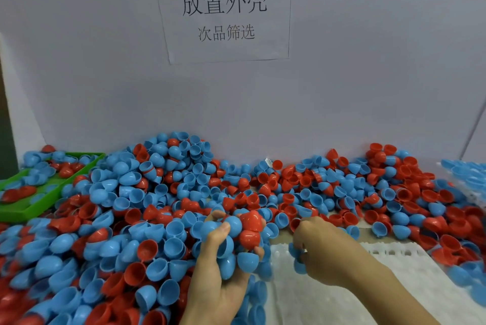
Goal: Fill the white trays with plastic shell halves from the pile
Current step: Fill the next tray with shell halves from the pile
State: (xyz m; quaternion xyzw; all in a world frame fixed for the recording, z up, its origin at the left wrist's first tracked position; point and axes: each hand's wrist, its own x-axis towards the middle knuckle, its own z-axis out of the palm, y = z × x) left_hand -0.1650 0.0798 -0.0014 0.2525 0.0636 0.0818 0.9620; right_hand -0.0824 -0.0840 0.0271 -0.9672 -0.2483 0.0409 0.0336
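A big pile of blue and red plastic shell halves [147, 193] covers the table from left to right. My left hand [218, 274] is palm up and grips a handful of shells [236, 235], blue ones and two red ones. My right hand [323, 248] is curled just right of it, pinching blue shell halves [298, 259] at the left edge of the white tray [355, 285]. The tray lies at the lower right, its pockets mostly bare, with shells spilling over its edges.
A green tray [39, 206] holding a few shells sits at the far left. Another white tray filled with blue shells [465, 174] is at the right edge. A grey wall with a paper sign [223, 14] stands right behind the pile.
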